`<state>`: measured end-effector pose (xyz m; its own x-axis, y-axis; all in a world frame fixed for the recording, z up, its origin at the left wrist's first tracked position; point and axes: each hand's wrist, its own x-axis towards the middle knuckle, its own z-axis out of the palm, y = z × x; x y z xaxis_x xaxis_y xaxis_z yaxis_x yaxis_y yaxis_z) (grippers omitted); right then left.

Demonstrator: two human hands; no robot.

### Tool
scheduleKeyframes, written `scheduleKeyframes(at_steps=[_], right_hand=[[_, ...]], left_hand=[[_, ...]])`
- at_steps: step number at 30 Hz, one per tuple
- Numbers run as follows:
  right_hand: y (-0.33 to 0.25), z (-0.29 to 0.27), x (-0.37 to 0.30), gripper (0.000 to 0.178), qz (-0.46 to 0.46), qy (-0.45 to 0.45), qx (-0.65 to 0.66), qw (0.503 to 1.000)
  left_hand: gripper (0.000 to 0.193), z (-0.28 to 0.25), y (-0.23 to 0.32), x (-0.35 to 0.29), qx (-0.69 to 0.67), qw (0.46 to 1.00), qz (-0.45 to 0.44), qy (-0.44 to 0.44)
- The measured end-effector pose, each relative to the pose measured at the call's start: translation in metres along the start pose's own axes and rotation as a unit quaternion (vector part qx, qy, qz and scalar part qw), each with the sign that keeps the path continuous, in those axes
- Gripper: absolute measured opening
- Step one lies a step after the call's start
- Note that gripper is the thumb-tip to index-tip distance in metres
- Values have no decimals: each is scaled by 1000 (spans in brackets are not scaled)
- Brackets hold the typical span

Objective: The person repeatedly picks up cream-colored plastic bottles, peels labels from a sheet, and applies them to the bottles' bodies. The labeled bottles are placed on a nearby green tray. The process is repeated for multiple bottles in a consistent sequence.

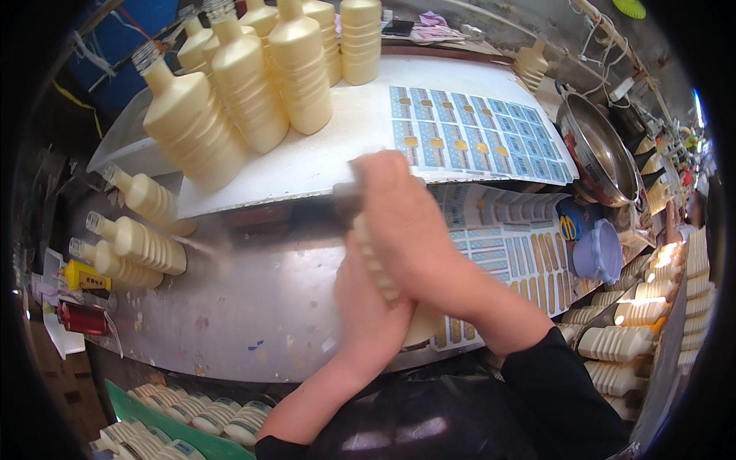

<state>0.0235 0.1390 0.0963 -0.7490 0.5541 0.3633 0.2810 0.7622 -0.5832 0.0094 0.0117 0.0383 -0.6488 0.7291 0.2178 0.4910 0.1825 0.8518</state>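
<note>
A cream ribbed plastic bottle [369, 257] lies tilted between my two hands, in front of the white board. My left hand [370, 310] wraps round it from below and the left. Over its upper side my right hand [406, 222] is closed, with the fingers bent at the far end. Motion blurs those fingertips and a greyish part [347, 199] beside them, which I cannot make out. The bottle's lower end shows under my right wrist. Just beyond my right hand lies a sheet of blue-and-white labels [479, 134].
Several cream bottles [245, 84] stand at the back left; others lie on the metal table [230, 307]. More label sheets [506, 253] hang over the right side. There are a metal pan [602, 146], a purple basin [598, 251], a green crate [134, 410] and stacked bottles [613, 343].
</note>
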Motion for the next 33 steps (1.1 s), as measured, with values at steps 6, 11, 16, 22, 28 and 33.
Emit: scheduleKeyframes(at_steps=[6,11,16,22,28,33], right_hand=[[11,-12,1,27,-40,46,-18,998],[9,-4,-2,27,4,13,18,1000],[54,-15,-15,33,-11,72,37,997],[88,-10,-26,36,-11,106,108,988],[103,0,-28,35,-22,140,118,983],[100,-12,-28,33,-11,151,138,979]], left_hand=[[93,1,-4,-3,32,999,2,6],[94,-3,-10,-3,57,998,6,-11],[96,-10,-5,-1,184,980,71,-39],[104,-2,-7,4,100,993,-3,-66],[110,0,-13,3,-2,997,-45,-56],[115,2,-23,2,-71,995,-43,-53]])
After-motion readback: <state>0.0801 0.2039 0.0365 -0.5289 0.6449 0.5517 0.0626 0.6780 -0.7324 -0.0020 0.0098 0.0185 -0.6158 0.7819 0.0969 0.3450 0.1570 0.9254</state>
